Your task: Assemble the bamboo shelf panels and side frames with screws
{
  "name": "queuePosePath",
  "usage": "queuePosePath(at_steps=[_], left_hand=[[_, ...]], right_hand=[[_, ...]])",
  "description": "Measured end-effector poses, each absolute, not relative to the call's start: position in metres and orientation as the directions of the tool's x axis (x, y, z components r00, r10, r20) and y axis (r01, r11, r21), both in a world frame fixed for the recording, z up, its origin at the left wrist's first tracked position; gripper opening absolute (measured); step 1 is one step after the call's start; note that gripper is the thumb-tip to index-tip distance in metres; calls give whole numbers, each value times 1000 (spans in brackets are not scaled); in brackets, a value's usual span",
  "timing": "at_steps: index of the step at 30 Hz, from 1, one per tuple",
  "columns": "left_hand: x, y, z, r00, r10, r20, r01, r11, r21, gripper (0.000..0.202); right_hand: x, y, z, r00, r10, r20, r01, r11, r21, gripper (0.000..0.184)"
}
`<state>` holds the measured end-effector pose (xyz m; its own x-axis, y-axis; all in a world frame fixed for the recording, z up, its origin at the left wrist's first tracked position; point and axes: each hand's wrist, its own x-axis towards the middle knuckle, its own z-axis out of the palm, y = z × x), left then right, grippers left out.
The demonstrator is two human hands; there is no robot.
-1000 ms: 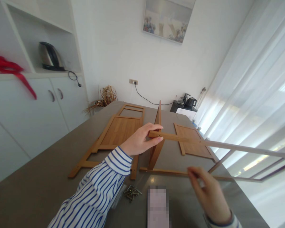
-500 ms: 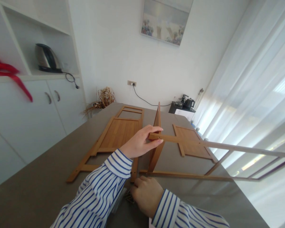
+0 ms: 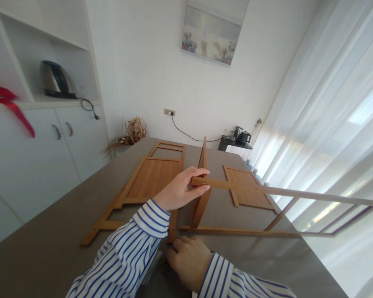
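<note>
My left hand (image 3: 183,187) is closed around the end of a wooden frame (image 3: 276,191), thumb on the near side and fingers over the top. The frame stands on its edge and stretches far to the right. A wooden panel (image 3: 202,194) stands upright against the frame's end, also under my left fingers. Below, my right hand (image 3: 191,258) is low over the table with its fingers curled beside small dark hardware pieces (image 3: 164,267) and a clear plastic bag (image 3: 151,269). Its fingertips are hidden, so what they hold does not show.
A larger wooden frame with a panel (image 3: 155,178) lies flat on the grey table (image 3: 59,223) to the left. Another wooden panel (image 3: 250,186) lies at the right. White curtains (image 3: 323,103) hang beyond the right edge; a white cabinet (image 3: 43,157) is at the left.
The view has shifted slightly. My left hand keeps its hold on the frame, and my right hand stays low by the hardware with its fingers curled.
</note>
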<state>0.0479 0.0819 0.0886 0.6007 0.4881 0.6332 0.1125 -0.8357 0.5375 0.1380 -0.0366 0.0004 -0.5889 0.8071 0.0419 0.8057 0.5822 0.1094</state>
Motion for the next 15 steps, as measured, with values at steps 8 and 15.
queuePosePath(at_steps=[8,15], left_hand=[[48,82,88,593,487,641,99,-834,542,36],[47,82,89,598,492,633,99,-829,551,36]], right_hand=[[140,-41,0,-577,816,44,814,569,115,11],[151,-42,5,-551,788,274,825,563,39,7]])
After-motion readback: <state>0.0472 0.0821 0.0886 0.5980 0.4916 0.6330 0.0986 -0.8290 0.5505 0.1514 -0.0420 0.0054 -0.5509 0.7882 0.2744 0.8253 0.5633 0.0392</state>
